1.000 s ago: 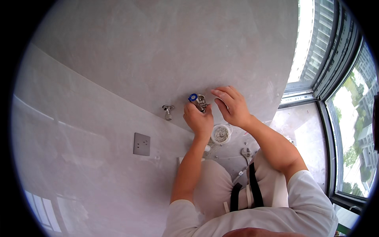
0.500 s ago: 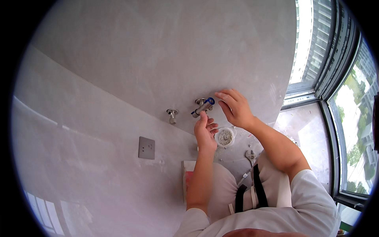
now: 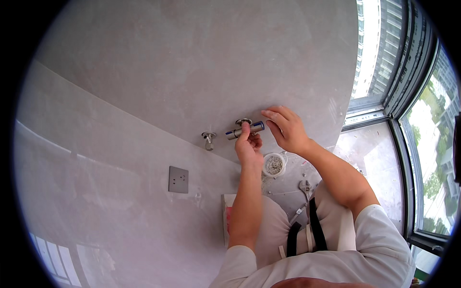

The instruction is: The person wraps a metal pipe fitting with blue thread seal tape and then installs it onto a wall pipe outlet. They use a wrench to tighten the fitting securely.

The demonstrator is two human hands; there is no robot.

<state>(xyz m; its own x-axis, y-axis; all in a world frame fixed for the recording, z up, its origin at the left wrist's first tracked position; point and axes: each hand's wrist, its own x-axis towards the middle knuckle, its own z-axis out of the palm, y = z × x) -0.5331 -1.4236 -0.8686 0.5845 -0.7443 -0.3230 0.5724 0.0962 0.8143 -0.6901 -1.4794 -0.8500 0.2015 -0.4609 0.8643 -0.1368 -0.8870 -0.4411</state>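
Observation:
At the wall, a short cylindrical metal valve [image 3: 256,128] with blue ends sits in front of a round metal wall flange [image 3: 244,121]. My left hand [image 3: 249,152] has its thumb along the middle of the valve and its fingers curled beneath, so it grips the valve. Whether the valve is joined to the wall is hidden. Just right of the blue end, my right hand [image 3: 290,132] is raised with its fingers apart and nothing in them. To the left, a chrome angle valve [image 3: 209,139] sticks out of the wall.
Below my hands, a white tub [image 3: 284,166] of greyish debris stands on the floor near the wall. An adjustable wrench [image 3: 306,188] lies by my leg. A grey wall socket [image 3: 178,179] is at left, a box [image 3: 225,211] beside my left arm, and a dark window frame [image 3: 397,139] at right.
The valve has turned from a steep slant to nearly level. My left hand has moved up slightly, its thumb now lying over the valve's middle. The right hand is almost unmoved.

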